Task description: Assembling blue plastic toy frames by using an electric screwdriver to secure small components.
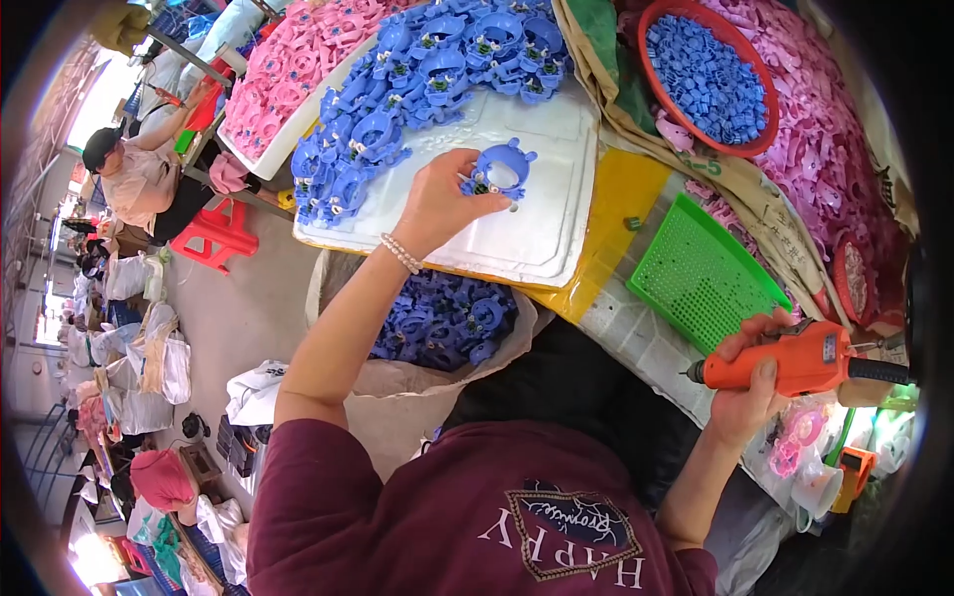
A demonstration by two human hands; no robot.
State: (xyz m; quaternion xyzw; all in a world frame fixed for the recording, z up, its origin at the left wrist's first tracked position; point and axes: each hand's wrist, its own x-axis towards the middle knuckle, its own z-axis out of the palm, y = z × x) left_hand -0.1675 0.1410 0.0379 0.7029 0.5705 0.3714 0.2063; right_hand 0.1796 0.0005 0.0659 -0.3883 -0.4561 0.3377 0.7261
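My left hand (447,199) pinches a blue plastic ring-shaped part (507,167) with small ear-like bumps, just over a white foam board (497,243). A small dark and white piece shows on the part, close to my fingertips. At the right, my right hand (752,382) is wrapped round an orange electric screwdriver (785,360), whose black tip points left and whose black cable end points right. Many similar blue parts (437,74) lie heaped along the far and left sides of the board.
Below the board's near edge stands a sack of blue parts (442,323). A green perforated basket (696,273) lies at the right; beyond it is a red bowl (651,20) of small blue pieces. Pink parts (283,79) fill a far-left tray. A co-worker (139,179) sits near a red stool (217,236).
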